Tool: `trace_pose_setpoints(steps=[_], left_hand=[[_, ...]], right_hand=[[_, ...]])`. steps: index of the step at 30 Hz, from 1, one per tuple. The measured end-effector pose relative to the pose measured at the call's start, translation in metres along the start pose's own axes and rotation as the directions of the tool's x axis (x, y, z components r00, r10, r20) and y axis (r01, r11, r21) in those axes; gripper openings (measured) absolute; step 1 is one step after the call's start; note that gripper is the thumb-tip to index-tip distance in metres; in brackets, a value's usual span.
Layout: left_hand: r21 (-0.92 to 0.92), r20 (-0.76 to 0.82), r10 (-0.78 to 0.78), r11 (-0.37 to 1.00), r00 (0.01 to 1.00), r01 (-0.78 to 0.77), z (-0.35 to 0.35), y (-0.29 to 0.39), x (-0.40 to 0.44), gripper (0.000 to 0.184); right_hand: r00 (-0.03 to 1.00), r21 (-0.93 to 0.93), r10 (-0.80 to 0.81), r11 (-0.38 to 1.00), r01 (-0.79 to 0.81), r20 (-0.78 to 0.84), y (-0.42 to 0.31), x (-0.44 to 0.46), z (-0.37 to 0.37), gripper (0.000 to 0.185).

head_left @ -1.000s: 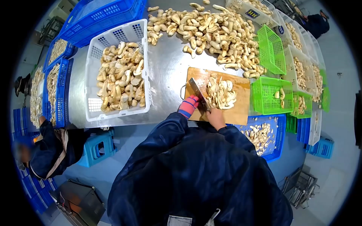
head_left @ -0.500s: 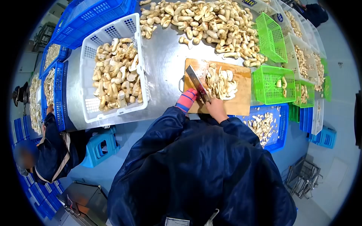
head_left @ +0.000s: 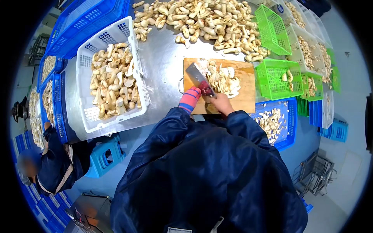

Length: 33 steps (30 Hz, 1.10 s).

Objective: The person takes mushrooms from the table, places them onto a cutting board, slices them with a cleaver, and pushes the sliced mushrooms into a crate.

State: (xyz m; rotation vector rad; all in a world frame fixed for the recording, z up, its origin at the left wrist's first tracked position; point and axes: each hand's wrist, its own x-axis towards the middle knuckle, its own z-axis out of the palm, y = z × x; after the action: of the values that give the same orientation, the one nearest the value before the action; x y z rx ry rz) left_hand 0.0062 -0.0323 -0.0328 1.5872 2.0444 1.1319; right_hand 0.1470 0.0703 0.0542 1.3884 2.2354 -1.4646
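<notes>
A wooden cutting board (head_left: 246,99) lies on the metal table in front of me. My right hand (head_left: 222,103), bare, grips the handle of a broad-bladed kitchen knife (head_left: 197,73), whose blade slants up and left across the board. Against the blade's left side is my left hand (head_left: 189,98), in a pink and blue striped glove with its fingers bunched. Whatever those fingers hold is hidden; the glove is mirrored in the blade. Sliced mushrooms (head_left: 227,82) are heaped on the board just right of the blade.
Whole mushrooms (head_left: 217,21) are piled at the back. A white basket (head_left: 90,126) of mushrooms stands left, a green basket (head_left: 272,94) with a few pieces right. A blue crate (head_left: 289,116) with slices sits below. Another person (head_left: 58,163) is at far left, near a blue stool (head_left: 105,157).
The view has shifted slightly, so the table and board appear a little further left and higher. Both hands keep nearly the same place at the knife.
</notes>
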Motion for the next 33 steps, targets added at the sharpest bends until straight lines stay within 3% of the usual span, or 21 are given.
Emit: trace_pose_setpoints(steps=[1,4,5,6,7,8,9,10,11,12,14,17,20,21,22,23,24,25,28,33], left_hand=[[0.043,0.004,-0.033,0.999,0.999,0.032,0.005,0.0,0.005,0.015],[-0.425,-0.04,-0.443,0.819,0.896,0.386,0.018,0.01,0.023,0.018],[-0.783,0.101,-0.504,0.492,0.858,0.381,0.019,0.008,0.031,0.034],[-0.942,0.232,-0.461,0.115,0.857,0.317,0.008,0.024,0.039,0.041],[-0.928,0.335,-0.366,-0.289,0.868,0.236,-0.015,0.054,0.05,0.048],[-0.744,0.394,-0.234,-0.649,0.889,0.159,-0.027,0.073,0.056,0.055],[-0.948,0.163,-0.224,0.233,0.961,0.215,-0.025,0.076,0.055,0.064],[-0.943,0.235,-0.065,-0.257,0.97,0.211,-0.024,0.077,0.058,0.069],[-0.688,0.299,0.096,-0.668,0.949,0.284,-0.024,0.078,0.061,0.074],[-0.675,0.273,0.081,-0.694,0.958,0.251,-0.027,0.083,0.064,0.074],[-0.751,0.287,-0.145,-0.647,0.947,0.129,-0.042,0.107,0.075,0.072],[-0.629,0.259,-0.18,-0.777,0.949,0.024,-0.025,0.088,0.085,0.07],[-0.925,0.314,-0.34,-0.319,0.886,0.205,-0.008,0.051,0.093,0.067],[-0.955,0.298,-0.333,-0.096,0.895,0.282,0.0,0.034,0.092,0.057],[-0.896,0.195,-0.276,0.34,0.941,0.285,0.002,0.024,0.09,0.053],[-0.67,0.124,-0.171,0.712,0.977,0.209,0.002,0.015,0.086,0.05],[-0.322,0.102,-0.035,0.944,0.994,0.066,0.002,0.008,0.083,0.048],[0.031,0.053,0.088,0.995,0.995,-0.09,-0.002,0.009,0.084,0.056],[0.205,0.031,0.05,0.977,0.998,-0.055,0.009,0.019,0.086,0.065],[0.184,0.077,0.091,0.977,0.993,-0.104,0.038,0.073,0.093,0.07]], right_hand=[[0.997,0.055,-0.029,0.998,0.033,-0.072,0.013,0.004,-0.002,0.033],[0.99,0.333,0.127,0.938,-0.1,-0.06,0.024,-0.003,-0.025,0.029],[0.993,0.494,0.121,0.863,-0.104,-0.002,0.017,-0.01,-0.033,0.03],[0.993,0.639,0.106,0.76,-0.117,0.057,0.001,-0.024,-0.044,0.032],[0.991,0.763,0.079,0.633,-0.135,0.11,-0.007,-0.033,-0.05,0.033],[0.976,0.813,0.044,0.546,-0.201,0.211,-0.006,-0.035,-0.05,0.035],[0.952,0.848,-0.002,0.455,-0.27,0.305,-0.006,-0.038,-0.051,0.036],[0.921,0.868,-0.062,0.363,-0.339,0.385,-0.007,-0.04,-0.052,0.039],[0.909,0.869,-0.054,0.322,-0.376,0.414,-0.008,-0.044,-0.05,0.041],[0.894,0.873,-0.087,0.274,-0.403,0.44,-0.004,-0.043,-0.048,0.042],[0.903,0.882,-0.098,0.278,-0.38,0.419,0.002,-0.044,-0.05,0.041],[0.938,0.904,0.083,0.251,-0.347,0.337,0.02,-0.053,-0.056,0.039],[0.979,0.947,0.149,0.27,-0.172,0.135,0.083,-0.062,-0.045,0.036],[0.967,0.935,0.24,0.313,-0.164,0.089,0.089,-0.074,-0.047,0.035],[0.944,0.92,0.326,0.356,-0.163,0.042,0.093,-0.085,-0.049,0.035],[0.93,0.929,0.368,0.338,-0.153,0.019,0.116,-0.091,-0.043,0.035],[0.897,0.937,0.441,0.318,-0.142,-0.014,0.127,-0.094,-0.038,0.036],[0.875,0.946,0.482,0.297,-0.128,-0.032,0.136,-0.097,-0.034,0.036],[0.822,0.942,0.566,0.307,-0.134,-0.067,0.145,-0.09,-0.021,0.038],[0.914,0.895,0.406,0.412,-0.171,-0.012,0.106,-0.041,0.003,0.034]])
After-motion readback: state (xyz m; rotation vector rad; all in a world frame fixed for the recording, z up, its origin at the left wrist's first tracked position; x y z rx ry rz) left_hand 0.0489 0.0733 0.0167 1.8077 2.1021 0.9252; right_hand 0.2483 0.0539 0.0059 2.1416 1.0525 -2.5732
